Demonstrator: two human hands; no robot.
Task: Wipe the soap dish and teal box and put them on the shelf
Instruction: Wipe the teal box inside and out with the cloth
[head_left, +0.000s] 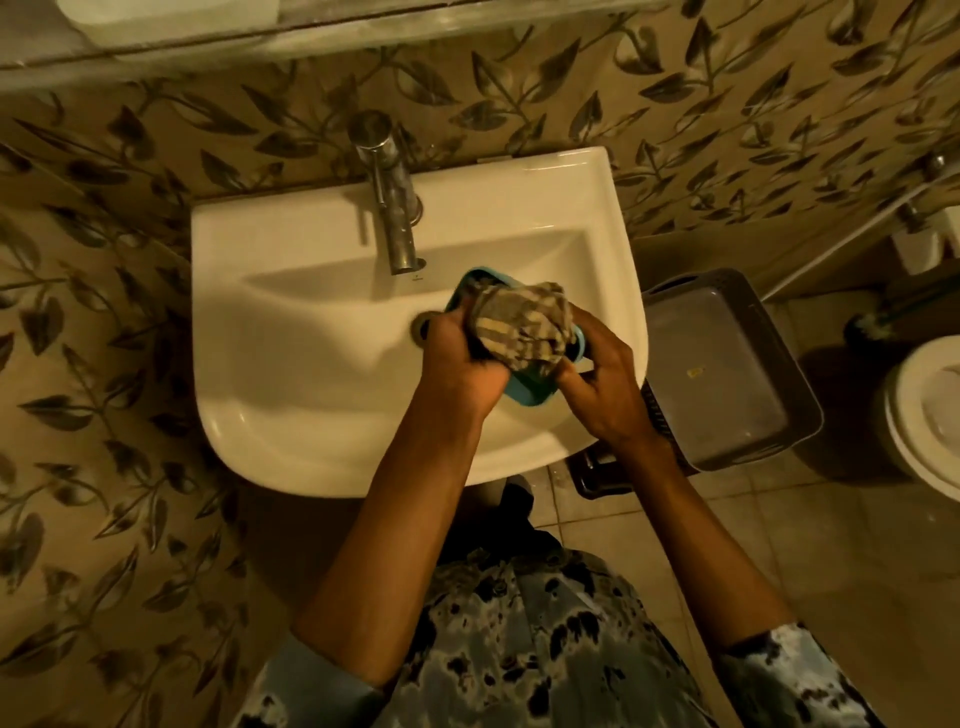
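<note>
I hold a teal box (531, 399) over the right side of the white sink basin (311, 332). A crumpled patterned cloth (524, 325) is pressed into the box and hides most of its inside. My left hand (460, 366) grips the cloth from the left and covers the box's left side. My right hand (602, 384) clasps the box's right edge and near corner. A pale shelf ledge (322, 39) runs along the wall above the sink. I cannot make out a soap dish.
A metal tap (392, 208) stands at the back of the sink, its spout just left of the box. A grey plastic basket (727, 364) sits to the right of the sink. A white toilet (924, 410) is at the right edge.
</note>
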